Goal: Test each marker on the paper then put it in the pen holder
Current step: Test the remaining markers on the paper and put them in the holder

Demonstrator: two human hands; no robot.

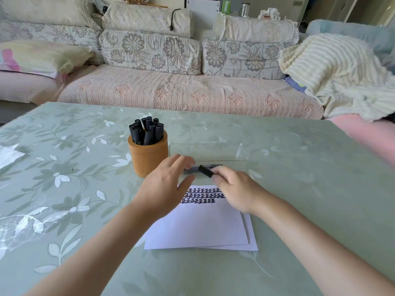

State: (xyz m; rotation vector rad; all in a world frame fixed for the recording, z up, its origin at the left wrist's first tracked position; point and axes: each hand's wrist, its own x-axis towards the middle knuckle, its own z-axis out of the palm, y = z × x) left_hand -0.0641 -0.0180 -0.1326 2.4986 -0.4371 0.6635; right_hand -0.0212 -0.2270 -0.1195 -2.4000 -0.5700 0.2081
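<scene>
My right hand [237, 190] holds a black marker [206, 170] by its lower end, its tip pointing up and to the left above the paper's far edge. My left hand [166, 185] hovers just left of it with fingers spread, holding nothing. Another marker [192, 170] lies in a clear plastic tray [208, 151], partly hidden by my fingers. The white paper [198, 225] lies under my hands, with three rows of black test marks [203, 195] at its top. A brown round pen holder [148, 155] stands to the left, filled with several black markers [147, 130].
The table [299, 167] has a pale green floral cover. A crumpled white sheet [9, 154] lies at the left edge. A sofa [188, 92] with cushions and a cream blanket [333, 69] runs along the table's far side.
</scene>
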